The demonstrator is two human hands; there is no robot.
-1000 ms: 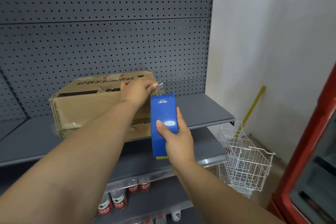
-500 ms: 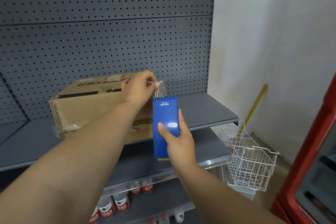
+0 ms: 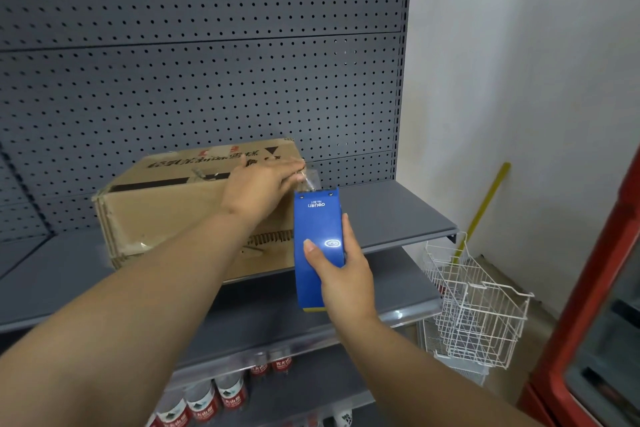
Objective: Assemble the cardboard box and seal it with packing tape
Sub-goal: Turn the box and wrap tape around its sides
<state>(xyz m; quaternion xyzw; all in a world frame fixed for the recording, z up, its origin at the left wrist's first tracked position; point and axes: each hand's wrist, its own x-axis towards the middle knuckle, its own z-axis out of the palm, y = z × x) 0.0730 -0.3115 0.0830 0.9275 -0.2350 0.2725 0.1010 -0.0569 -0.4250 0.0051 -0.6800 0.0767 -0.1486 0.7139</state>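
Note:
A brown cardboard box [image 3: 166, 218] with printed lettering lies closed on the grey shelf [image 3: 398, 215], its top seam showing a dark gap. My left hand [image 3: 256, 187] rests on the box's top right edge with fingers stretched out, fingertips on the loose end of clear packing tape [image 3: 309, 182]. That tape runs down into a blue tape dispenser [image 3: 317, 229], held upright just right of the box. My right hand [image 3: 346, 274] grips the dispenser's lower half, thumb across its front.
A grey pegboard wall [image 3: 207, 80] backs the shelf. Bottles with red labels [image 3: 207, 399] stand on a lower shelf. A white wire basket [image 3: 478, 305] and a yellow handle [image 3: 485, 208] sit at the right by the white wall. A red fridge [image 3: 595, 322] borders the right edge.
My left hand went from pinching the tape end above the dispenser to lying flatter over the box's top right edge. The dispenser stayed beside the box in my right hand.

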